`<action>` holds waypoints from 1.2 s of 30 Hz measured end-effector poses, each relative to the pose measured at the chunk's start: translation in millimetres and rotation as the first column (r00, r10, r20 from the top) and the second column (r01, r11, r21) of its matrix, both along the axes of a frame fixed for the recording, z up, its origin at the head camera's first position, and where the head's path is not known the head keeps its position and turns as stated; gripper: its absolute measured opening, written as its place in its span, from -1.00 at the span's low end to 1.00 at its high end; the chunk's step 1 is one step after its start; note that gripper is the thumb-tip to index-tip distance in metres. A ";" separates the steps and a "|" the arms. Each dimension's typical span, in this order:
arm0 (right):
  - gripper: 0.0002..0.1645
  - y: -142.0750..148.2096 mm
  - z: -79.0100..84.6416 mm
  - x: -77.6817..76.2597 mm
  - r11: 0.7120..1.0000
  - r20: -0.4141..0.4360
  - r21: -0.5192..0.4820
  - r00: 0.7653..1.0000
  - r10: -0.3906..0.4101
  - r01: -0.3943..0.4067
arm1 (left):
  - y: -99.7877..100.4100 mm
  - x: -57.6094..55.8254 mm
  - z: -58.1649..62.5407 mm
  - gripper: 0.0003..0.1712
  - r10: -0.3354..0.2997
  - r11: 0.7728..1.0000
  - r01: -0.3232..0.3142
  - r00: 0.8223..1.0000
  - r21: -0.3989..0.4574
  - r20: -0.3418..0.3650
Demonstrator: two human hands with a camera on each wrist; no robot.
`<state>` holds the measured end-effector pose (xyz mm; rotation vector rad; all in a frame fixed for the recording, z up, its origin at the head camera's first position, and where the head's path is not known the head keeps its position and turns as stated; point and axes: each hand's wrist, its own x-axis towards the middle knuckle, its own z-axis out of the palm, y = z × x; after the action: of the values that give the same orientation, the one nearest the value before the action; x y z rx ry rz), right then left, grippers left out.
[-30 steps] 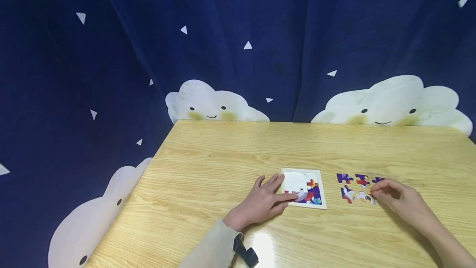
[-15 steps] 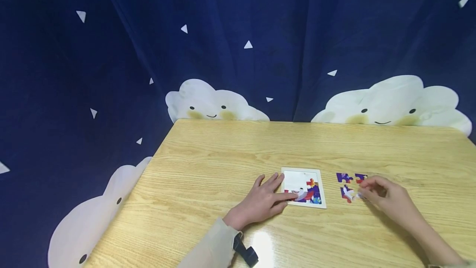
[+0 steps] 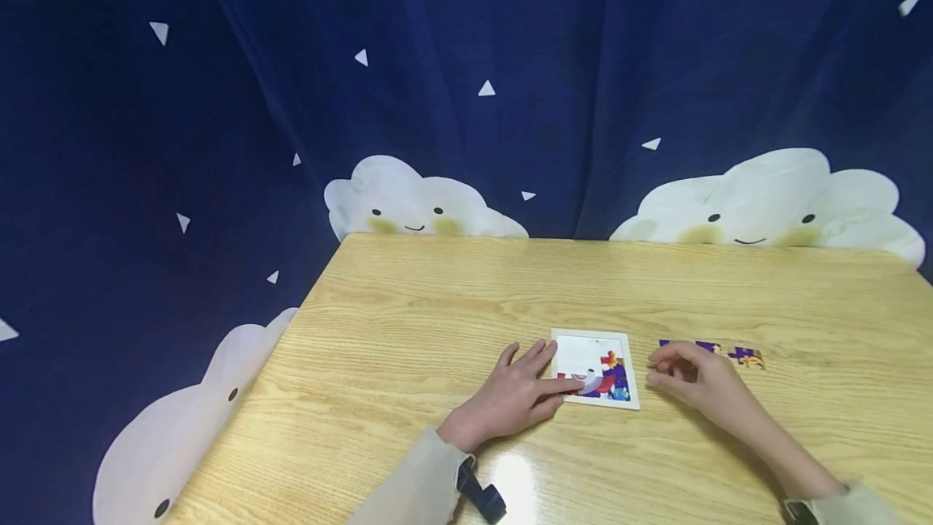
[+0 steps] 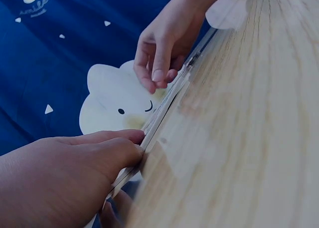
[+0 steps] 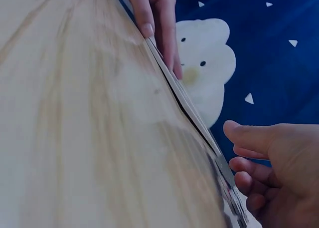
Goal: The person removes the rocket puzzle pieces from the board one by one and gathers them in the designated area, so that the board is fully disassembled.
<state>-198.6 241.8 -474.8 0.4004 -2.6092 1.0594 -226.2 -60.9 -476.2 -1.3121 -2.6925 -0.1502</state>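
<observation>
My left hand (image 3: 513, 395) lies spread at the left side of a square puzzle board (image 3: 634, 379) with a white frame. Its index finger reaches over the frame onto the partly filled picture. To the right of the board, my right hand (image 3: 703, 391) hovers low, fingers bent. In the right wrist view, the thumb and fingers of this right hand (image 5: 279, 173) stand apart, and no piece shows between them. Behind it lie purple and orange jigsaw pieces (image 3: 751, 358), partly covered by the hand. The left wrist view shows the left hand (image 4: 84, 173) at the board's edge.
A light wooden table (image 3: 452, 290) carries everything. At its back edge hangs a dark blue curtain (image 3: 437, 87) with white triangles and smiling clouds (image 3: 765, 201). A black strap (image 3: 481, 497) sits around the left sleeve.
My right hand has moved left across the loose pieces toward the board, uncovering the rightmost piece and covering those at the left. The left hand and the board stay put.
</observation>
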 end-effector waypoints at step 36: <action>-0.55 -33.2 18.0 -26.3 0.970 0.303 0.121 0.938 0.167 -0.212 | 0.0 0.8 3.0 -0.56 0.001 1.000 -0.001 1.000 -0.001 0.007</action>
<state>-224.9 208.6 -456.8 0.5827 -2.9760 1.0516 -225.3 -60.9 -473.2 -1.3122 -2.6993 -0.1535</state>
